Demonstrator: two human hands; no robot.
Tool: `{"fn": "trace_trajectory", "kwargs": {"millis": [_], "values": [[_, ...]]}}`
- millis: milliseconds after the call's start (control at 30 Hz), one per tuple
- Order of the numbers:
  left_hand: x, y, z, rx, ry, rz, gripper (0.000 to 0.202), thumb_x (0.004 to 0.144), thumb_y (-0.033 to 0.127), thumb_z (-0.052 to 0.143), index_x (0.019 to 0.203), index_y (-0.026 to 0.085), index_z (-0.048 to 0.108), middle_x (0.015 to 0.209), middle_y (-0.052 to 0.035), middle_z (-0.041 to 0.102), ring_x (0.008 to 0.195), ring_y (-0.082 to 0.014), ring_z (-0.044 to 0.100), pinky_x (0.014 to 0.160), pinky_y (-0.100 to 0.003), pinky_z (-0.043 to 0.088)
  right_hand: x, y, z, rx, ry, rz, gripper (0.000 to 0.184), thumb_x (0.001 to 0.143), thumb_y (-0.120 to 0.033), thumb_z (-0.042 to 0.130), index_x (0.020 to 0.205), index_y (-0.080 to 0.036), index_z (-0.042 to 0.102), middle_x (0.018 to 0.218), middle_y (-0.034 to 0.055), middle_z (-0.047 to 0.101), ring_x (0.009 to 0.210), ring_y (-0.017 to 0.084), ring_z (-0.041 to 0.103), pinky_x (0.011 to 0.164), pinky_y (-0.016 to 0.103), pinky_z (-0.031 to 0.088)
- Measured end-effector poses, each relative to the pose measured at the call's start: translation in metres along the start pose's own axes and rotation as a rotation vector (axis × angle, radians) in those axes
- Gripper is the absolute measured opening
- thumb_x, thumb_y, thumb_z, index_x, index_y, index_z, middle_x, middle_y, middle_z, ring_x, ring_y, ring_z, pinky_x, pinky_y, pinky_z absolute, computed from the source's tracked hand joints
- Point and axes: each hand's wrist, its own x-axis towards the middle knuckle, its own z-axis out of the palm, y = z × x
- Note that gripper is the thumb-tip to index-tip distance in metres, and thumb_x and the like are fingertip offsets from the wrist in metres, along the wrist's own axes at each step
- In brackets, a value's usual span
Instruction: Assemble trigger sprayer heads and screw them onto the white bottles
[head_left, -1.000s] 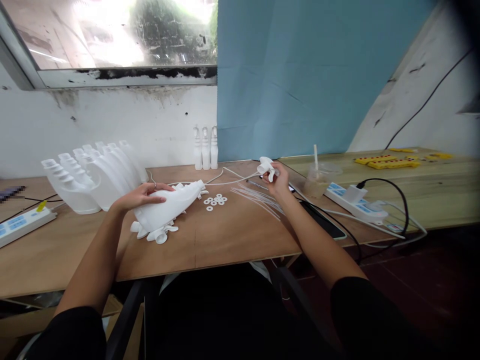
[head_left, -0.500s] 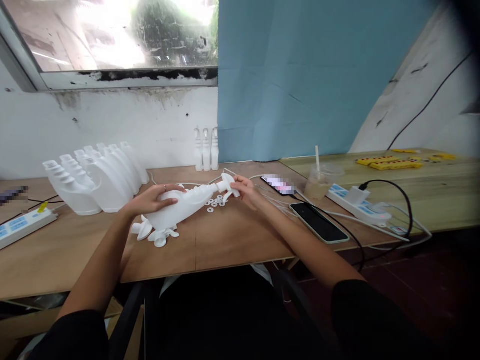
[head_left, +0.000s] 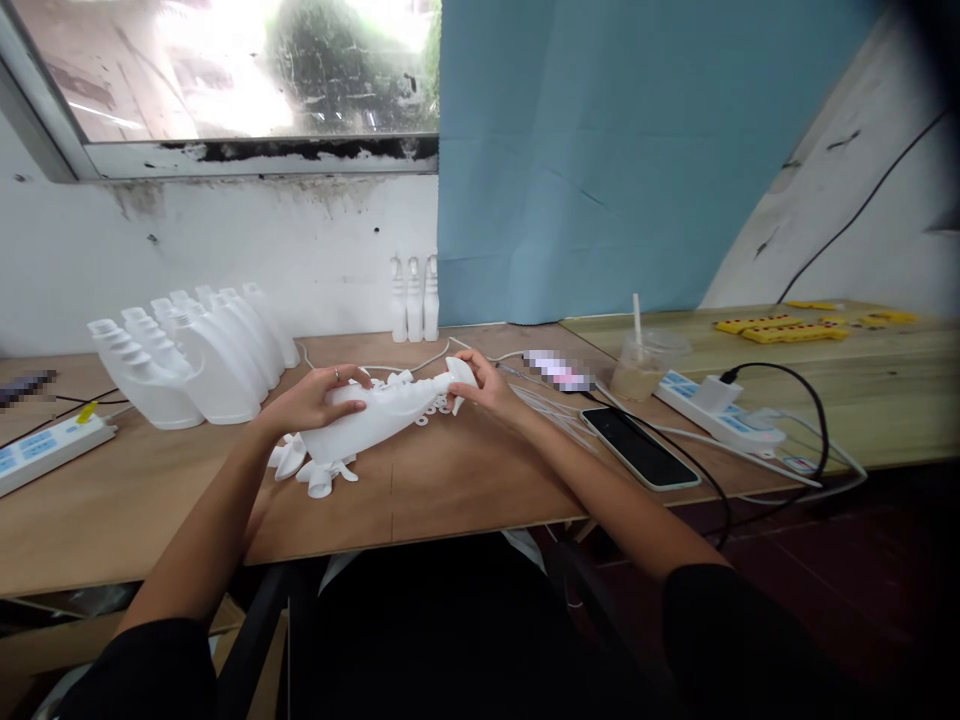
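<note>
- The left hand (head_left: pixel 322 400) holds the white bottle (head_left: pixel 371 425) by its wide end, thumb on the near side and fingers bent over the far side. There is a ring on one finger.
- The bottle is tipped over on its side above the table (head_left: pixel 480 490), in front of the person. Its thin neck points to the right.
- The right hand (head_left: pixel 480 385) pinches a white spray top (head_left: pixel 459 372) between thumb and fingers.
- The spray top is at the bottle's neck — I can't tell if it is screwed on.
- More loose spray tops (head_left: pixel 320 478) lie around and partly under the bottle.
- Little white rings (head_left: pixel 422 421) lie near the neck, some of them hidden.
- Thin white tubes (head_left: pixel 551 415) lie on the table, to the right of the right hand.
- Next to them are a black phone (head_left: pixel 637 447) and another phone (head_left: pixel 555 370) with its screen blurred.
- A clear cup (head_left: pixel 634 378) with a straw stands farther back, beside a white power strip (head_left: pixel 720 415).
- On the left, big white bottles (head_left: pixel 225 375) stand close together — their tops are open.
- Three small white bottles (head_left: pixel 415 305) stand by the wall.
</note>
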Motion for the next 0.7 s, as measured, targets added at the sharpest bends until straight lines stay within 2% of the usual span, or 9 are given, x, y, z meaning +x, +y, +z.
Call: {"fn": "trace_trajectory", "kwargs": {"millis": [100, 167, 267, 333, 400, 500, 533, 633, 700], "values": [[0.001, 0.005, 0.001, 0.007, -0.004, 0.009, 0.035, 0.087, 0.047, 0.057, 0.112, 0.023, 0.059, 0.118, -0.0056, 0.064, 0.105, -0.0243, 0.059, 0.095, -0.038, 0.045, -0.001, 0.002, 0.003, -0.051, 0.035, 0.021, 0.038, 0.078, -0.040, 0.071, 0.099, -0.023, 0.045, 0.074, -0.0046, 0.062, 0.043, 0.011, 0.059, 0.044, 0.024, 0.046], [0.001, 0.006, 0.001, 0.016, 0.000, 0.008, 0.034, 0.087, 0.046, 0.058, 0.112, 0.023, 0.060, 0.117, -0.0052, 0.065, 0.104, -0.0240, 0.060, 0.094, -0.038, 0.045, -0.002, 0.002, 0.005, -0.065, 0.054, 0.025, 0.037, 0.079, -0.042, 0.068, 0.099, -0.023, 0.044, 0.073, -0.0048, 0.060, 0.042, 0.010, 0.057, 0.042, 0.023, 0.043], [0.001, 0.004, 0.002, 0.016, 0.019, -0.006, 0.033, 0.087, 0.046, 0.058, 0.111, 0.024, 0.060, 0.116, -0.0041, 0.065, 0.103, -0.0235, 0.060, 0.094, -0.039, 0.045, -0.003, -0.002, 0.007, 0.016, 0.023, 0.014, 0.046, 0.077, -0.037, 0.070, 0.112, -0.024, 0.042, 0.098, 0.0011, 0.063, 0.048, 0.009, 0.060, 0.045, 0.023, 0.047], [0.001, 0.002, 0.003, 0.001, 0.032, -0.018, 0.033, 0.087, 0.046, 0.058, 0.112, 0.024, 0.060, 0.116, -0.0038, 0.065, 0.103, -0.0236, 0.060, 0.094, -0.039, 0.046, -0.004, -0.006, 0.009, 0.085, 0.016, -0.009, 0.058, 0.077, -0.030, 0.070, 0.124, -0.031, 0.037, 0.120, 0.0039, 0.058, 0.052, 0.008, 0.061, 0.047, 0.024, 0.048], [0.001, 0.000, 0.004, -0.019, 0.040, -0.028, 0.033, 0.087, 0.046, 0.058, 0.113, 0.025, 0.060, 0.115, -0.0038, 0.065, 0.104, -0.0237, 0.060, 0.095, -0.040, 0.046, -0.005, -0.011, 0.009, 0.114, 0.031, -0.022, 0.056, 0.077, -0.025, 0.067, 0.125, -0.033, 0.040, 0.132, 0.0046, 0.052, 0.053, 0.008, 0.061, 0.049, 0.025, 0.049], [0.001, -0.002, 0.004, -0.047, 0.038, -0.035, 0.033, 0.087, 0.046, 0.058, 0.114, 0.025, 0.060, 0.116, -0.0035, 0.065, 0.105, -0.0233, 0.059, 0.095, -0.041, 0.046, -0.005, -0.018, 0.006, 0.174, -0.027, 0.051, 0.031, 0.079, -0.028, 0.059, 0.109, -0.021, 0.056, 0.132, 0.0091, 0.055, 0.062, 0.014, 0.065, 0.058, 0.031, 0.053], [0.000, -0.003, 0.004, -0.055, 0.039, -0.035, 0.033, 0.087, 0.045, 0.058, 0.114, 0.026, 0.060, 0.116, -0.0033, 0.065, 0.106, -0.0233, 0.059, 0.096, -0.041, 0.046, -0.006, -0.020, 0.004, 0.229, -0.074, 0.095, 0.030, 0.078, -0.029, 0.056, 0.106, -0.018, 0.058, 0.129, 0.0113, 0.057, 0.069, 0.018, 0.068, 0.063, 0.035, 0.055], [-0.001, -0.005, 0.002, -0.066, 0.053, -0.035, 0.032, 0.088, 0.045, 0.058, 0.113, 0.026, 0.060, 0.117, -0.0031, 0.064, 0.107, -0.0231, 0.058, 0.097, -0.041, 0.046, -0.009, -0.029, -0.003, 0.405, -0.224, 0.196, 0.049, 0.071, -0.027, 0.054, 0.118, -0.014, 0.055, 0.124, 0.0145, 0.061, 0.096, 0.030, 0.067, 0.085, 0.049, 0.053], [-0.002, -0.005, 0.001, -0.064, 0.058, -0.035, 0.031, 0.087, 0.045, 0.059, 0.112, 0.026, 0.061, 0.117, -0.0031, 0.064, 0.107, -0.0231, 0.058, 0.098, -0.041, 0.045, -0.011, -0.033, -0.006, 0.414, -0.300, 0.228, 0.061, 0.066, -0.022, 0.059, 0.126, -0.017, 0.050, 0.127, 0.0134, 0.059, 0.108, 0.032, 0.063, 0.096, 0.052, 0.048]]}}
